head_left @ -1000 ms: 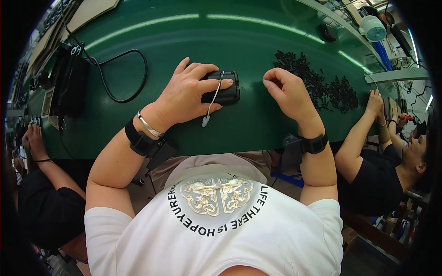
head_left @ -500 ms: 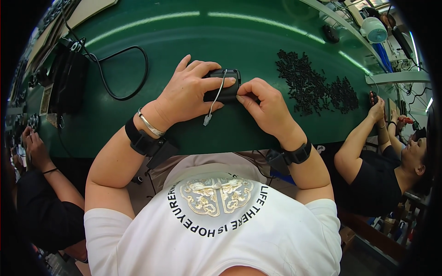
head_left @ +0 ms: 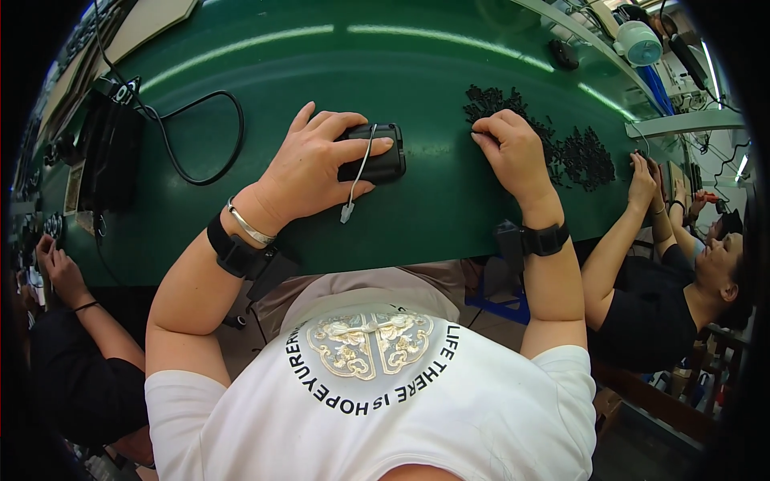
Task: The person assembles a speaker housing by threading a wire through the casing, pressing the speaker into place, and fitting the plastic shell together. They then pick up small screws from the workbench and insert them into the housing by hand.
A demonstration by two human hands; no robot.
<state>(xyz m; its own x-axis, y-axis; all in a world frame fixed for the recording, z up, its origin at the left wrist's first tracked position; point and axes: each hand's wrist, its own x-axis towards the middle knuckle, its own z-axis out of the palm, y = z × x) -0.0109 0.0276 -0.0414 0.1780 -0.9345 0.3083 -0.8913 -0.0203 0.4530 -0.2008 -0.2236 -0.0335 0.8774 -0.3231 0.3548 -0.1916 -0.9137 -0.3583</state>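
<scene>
A small black rectangular device point(head_left: 391, 158) lies on the green table, gripped by my left hand point(head_left: 309, 164), whose fingers press across its top and side. Over the device runs a thin light-grey cable point(head_left: 358, 175), ending in a clear plug point(head_left: 346, 212) that hangs near my left thumb. To the right, my right hand point(head_left: 517, 156) is at the left edge of a pile of small black parts point(head_left: 584, 158), thumb and index finger pinched together. Whatever sits between those fingertips is too small to make out. Part of the pile is hidden behind this hand.
On the left stand a black boxy unit point(head_left: 114, 152) and a looped black cable point(head_left: 241, 120). A dark rounded object point(head_left: 563, 54) lies at the far right, near a metal frame point(head_left: 682, 120). Co-workers sit on both sides, one with hands point(head_left: 642, 184) at the table's right.
My right hand has left the device's right side and moved right to the pile of small black parts. My left hand stays on the device.
</scene>
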